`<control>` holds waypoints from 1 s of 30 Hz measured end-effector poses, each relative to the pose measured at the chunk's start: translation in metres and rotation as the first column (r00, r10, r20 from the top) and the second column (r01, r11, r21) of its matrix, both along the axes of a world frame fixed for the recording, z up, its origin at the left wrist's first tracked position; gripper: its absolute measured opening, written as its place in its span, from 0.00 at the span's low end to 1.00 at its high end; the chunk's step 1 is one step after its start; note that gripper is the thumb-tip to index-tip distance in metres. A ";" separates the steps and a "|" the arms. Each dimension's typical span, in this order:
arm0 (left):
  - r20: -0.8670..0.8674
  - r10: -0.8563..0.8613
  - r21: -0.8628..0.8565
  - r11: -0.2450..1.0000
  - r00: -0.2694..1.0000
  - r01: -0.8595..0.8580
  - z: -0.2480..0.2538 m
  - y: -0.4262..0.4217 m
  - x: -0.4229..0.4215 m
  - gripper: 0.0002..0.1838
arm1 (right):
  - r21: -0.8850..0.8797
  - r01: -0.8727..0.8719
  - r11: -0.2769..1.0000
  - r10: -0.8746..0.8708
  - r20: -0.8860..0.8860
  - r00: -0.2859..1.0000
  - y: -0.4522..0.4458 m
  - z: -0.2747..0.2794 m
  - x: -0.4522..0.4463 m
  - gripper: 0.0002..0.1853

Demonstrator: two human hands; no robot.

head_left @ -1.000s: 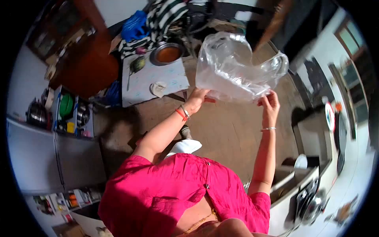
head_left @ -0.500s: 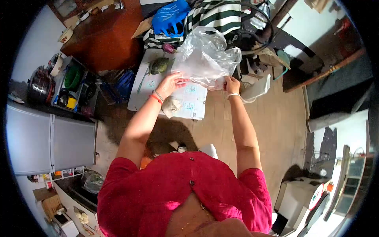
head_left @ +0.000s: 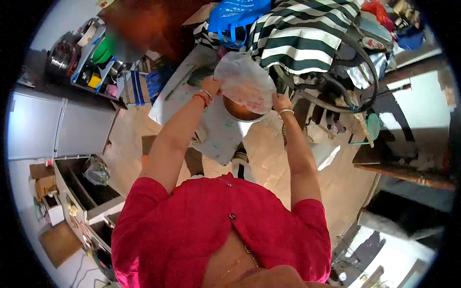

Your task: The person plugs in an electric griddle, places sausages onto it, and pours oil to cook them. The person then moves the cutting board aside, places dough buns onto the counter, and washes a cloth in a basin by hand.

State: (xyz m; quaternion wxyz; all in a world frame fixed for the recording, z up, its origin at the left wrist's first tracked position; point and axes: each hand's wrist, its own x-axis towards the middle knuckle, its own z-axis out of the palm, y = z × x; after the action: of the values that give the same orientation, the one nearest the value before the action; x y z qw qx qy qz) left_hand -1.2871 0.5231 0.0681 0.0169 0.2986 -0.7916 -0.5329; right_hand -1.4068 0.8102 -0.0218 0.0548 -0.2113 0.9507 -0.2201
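Observation:
A clear plastic bag [head_left: 244, 79] hangs spread between my two hands, over a round metal basin [head_left: 245, 115] with something orange-brown in it. My left hand [head_left: 211, 86] grips the bag's left edge, fingers closed. On the right edge, the fingers of my right hand [head_left: 281, 102] are pinched. The bag covers the far part of the basin, which stands on a pale patterned board [head_left: 218, 139]. Beside my left hand lies a dark green vegetable [head_left: 198, 76], partly hidden.
A striped cloth [head_left: 300, 36] and a blue bag [head_left: 237, 17] lie beyond the board. A large black wheel-like ring [head_left: 369, 81] is at the right. Shelves with pots [head_left: 98, 57] and a grey fridge [head_left: 79, 125] stand at the left.
The view has turned and moved nearer the board. Both hands have carried the bag from beside the board to over the basin, and the bag hangs flatter.

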 end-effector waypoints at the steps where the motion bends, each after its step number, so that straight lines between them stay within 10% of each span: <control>1: 0.033 -0.011 -0.050 0.999 0.999 0.013 -0.001 0.001 -0.009 0.19 | 0.043 -0.141 0.989 0.145 -0.083 0.986 0.003 -0.013 -0.019 0.24; 3: 0.068 -0.007 -0.046 0.999 0.998 0.010 -0.013 -0.003 -0.027 0.22 | -0.126 -0.222 0.967 0.234 0.092 0.968 0.004 -0.032 -0.043 0.24; 5: 0.056 0.015 0.006 1.000 0.998 -0.016 -0.031 -0.013 -0.036 0.24 | -0.471 0.166 0.866 0.140 0.548 0.825 0.003 -0.039 -0.060 0.25; 7: 0.015 0.026 0.007 1.000 1.000 -0.026 -0.040 -0.020 -0.045 0.25 | -0.382 0.561 0.734 0.065 0.862 0.503 -0.008 0.047 -0.049 0.25; 8: 0.051 0.019 0.028 0.999 0.999 -0.021 -0.046 -0.026 -0.055 0.25 | -0.363 0.640 0.677 0.021 0.879 0.477 -0.012 0.039 -0.056 0.25; 10: 0.119 0.016 0.068 0.997 0.993 -0.024 -0.057 -0.031 -0.063 0.26 | -0.555 0.152 0.818 0.296 0.633 0.715 -0.008 -0.039 -0.095 0.24; 13: 0.167 0.066 0.089 0.993 0.984 -0.082 -0.038 -0.024 -0.075 0.26 | -0.349 -0.322 0.880 0.270 -0.191 0.944 -0.025 -0.008 -0.104 0.21; 15: 0.156 0.134 0.220 0.961 0.979 -0.167 -0.034 -0.022 -0.079 0.25 | -0.517 0.371 0.771 0.077 0.654 0.752 -0.033 0.052 -0.096 0.21; 21: 0.140 0.095 0.482 0.863 0.986 -0.152 -0.015 -0.020 -0.071 0.20 | -0.379 0.131 0.916 0.119 0.570 0.813 -0.025 0.049 -0.113 0.25; 23: -0.037 0.035 0.429 0.903 0.999 -0.016 -0.030 -0.023 -0.057 0.19 | -0.496 0.426 0.757 0.121 0.746 0.654 -0.027 0.080 -0.094 0.25; 25: -0.242 -0.081 0.275 0.950 0.967 0.148 -0.059 -0.042 -0.058 0.17 | -0.154 -0.312 0.938 0.320 0.033 0.947 -0.022 0.016 -0.126 0.23; 28: -0.130 0.024 0.607 0.793 0.991 0.061 -0.037 -0.047 -0.042 0.15 | -0.615 0.362 0.700 0.174 0.639 0.749 -0.045 0.118 -0.075 0.22; 30: -0.152 -0.089 0.376 0.916 0.984 0.141 -0.050 -0.049 -0.014 0.15 | -0.350 0.168 0.922 0.059 0.554 0.830 -0.044 0.092 -0.079 0.21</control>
State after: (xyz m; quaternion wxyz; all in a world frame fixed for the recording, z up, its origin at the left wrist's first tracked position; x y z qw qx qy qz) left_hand -1.3014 0.4741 0.0180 -0.0215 0.2130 -0.6846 -0.6968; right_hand -1.4856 0.7660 0.0700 0.2790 -0.1170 0.8375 -0.4550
